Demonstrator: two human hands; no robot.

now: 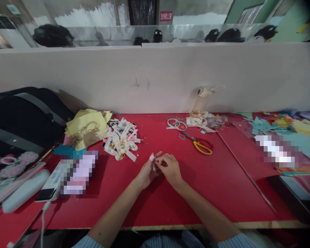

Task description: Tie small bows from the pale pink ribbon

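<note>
Both hands meet over the red table (113, 199), near its middle. My left hand (146, 173) is closed on a small pink ribbon piece (154, 166), and a pink band shows at its thumb tip. My right hand (172, 168) pinches at the same ribbon from the right, fingertips touching it; the exact grip is partly hidden by the fingers. Beyond my left hand lies a heap of white, grey and pink ribbon pieces (122, 137). Scissors with yellow handles (203, 148) rest to the upper right of my right hand.
A clear bottle (199, 103) stands by the white partition (105, 79), with white ribbon coils (177, 124) beside it. Yellow paper (86, 120) and a dark bag (23, 117) are left, near a power bank (54, 179). Coloured scraps (263, 125) lie right.
</note>
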